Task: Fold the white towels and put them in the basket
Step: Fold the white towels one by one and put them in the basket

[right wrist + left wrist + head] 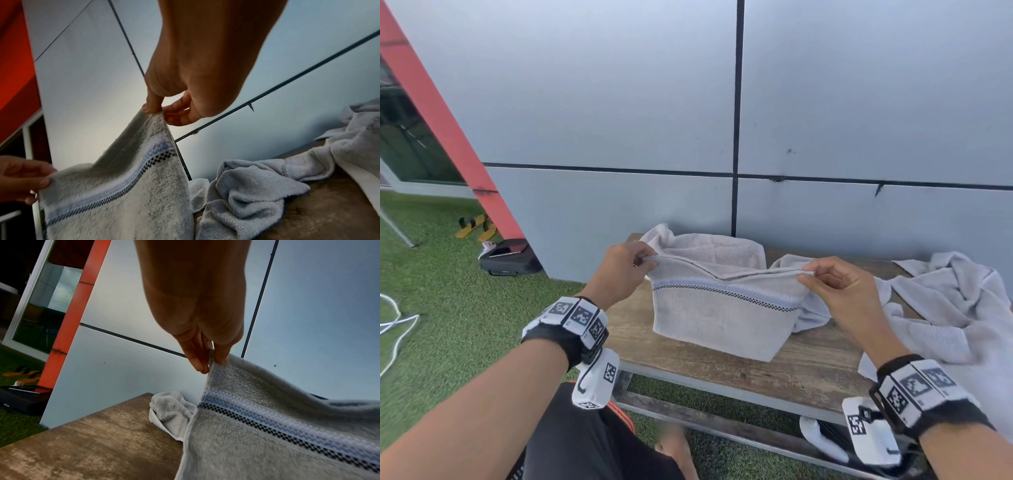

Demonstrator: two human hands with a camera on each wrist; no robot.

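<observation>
A white towel with a blue and black checked band hangs doubled over the wooden bench, its lower fold resting on the wood. My left hand pinches its top left corner between thumb and fingers. My right hand pinches the top right corner, thumb in front. The towel sags a little between the two hands. Its far layer drapes away toward the wall. No basket is in view.
A heap of crumpled white towels lies on the bench's right end. A grey panelled wall stands right behind the bench. On the grass at left lie a black case, yellow sandals and a white cable.
</observation>
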